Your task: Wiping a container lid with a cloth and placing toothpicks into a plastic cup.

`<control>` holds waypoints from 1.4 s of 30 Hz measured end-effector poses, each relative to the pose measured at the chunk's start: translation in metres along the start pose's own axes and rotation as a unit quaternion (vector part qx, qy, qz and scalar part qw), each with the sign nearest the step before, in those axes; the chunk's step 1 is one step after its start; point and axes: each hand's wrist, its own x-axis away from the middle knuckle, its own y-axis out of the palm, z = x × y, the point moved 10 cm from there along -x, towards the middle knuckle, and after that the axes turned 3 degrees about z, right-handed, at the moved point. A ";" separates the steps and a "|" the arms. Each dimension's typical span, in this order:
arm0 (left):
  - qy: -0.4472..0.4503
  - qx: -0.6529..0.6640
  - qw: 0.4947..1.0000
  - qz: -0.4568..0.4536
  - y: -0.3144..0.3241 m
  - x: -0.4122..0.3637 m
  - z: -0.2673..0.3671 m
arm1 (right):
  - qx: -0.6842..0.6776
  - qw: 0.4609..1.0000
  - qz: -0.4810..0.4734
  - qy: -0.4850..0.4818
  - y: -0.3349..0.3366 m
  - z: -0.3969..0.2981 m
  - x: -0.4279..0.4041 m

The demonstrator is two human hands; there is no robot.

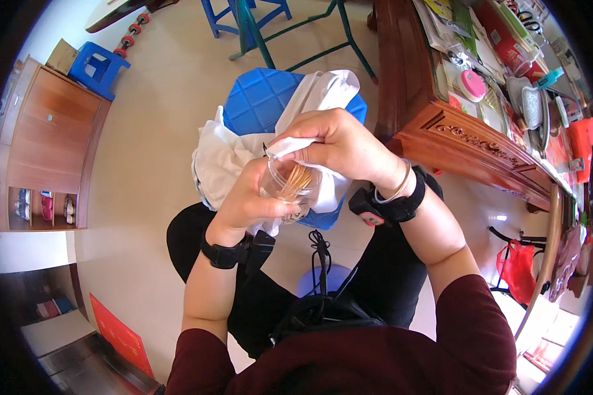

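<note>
A clear plastic jar with a bundle of thin wooden toothpicks in it is held tilted in my left hand. My right hand pinches a white cloth between thumb and fingers at the jar's rim. More of this white fabric lies bunched under both hands, over a blue quilted-pattern seat in front of my knees. Where the fabric passes behind the jar and my hands, it is hidden.
A carved wooden desk with a glass top stands at the right, crowded with a pink-lidded container, papers and scissors. Green metal legs and a blue stool stand beyond the seat. A wooden shoe cabinet is at the left.
</note>
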 end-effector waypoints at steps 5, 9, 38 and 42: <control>-0.005 0.016 1.000 0.013 0.006 -0.003 -0.007 | 0.188 0.980 0.057 -0.036 -0.010 -0.013 0.003; 0.089 -0.061 0.989 0.100 -0.009 -0.002 0.008 | 0.234 0.968 0.089 0.024 -0.023 -0.006 0.003; 0.306 -0.209 0.858 0.357 -0.047 0.027 0.057 | 0.072 0.933 0.353 -0.002 -0.077 0.038 0.011; 0.349 -0.321 0.790 0.389 -0.040 0.036 0.065 | 0.045 0.925 0.375 -0.036 -0.076 0.033 0.013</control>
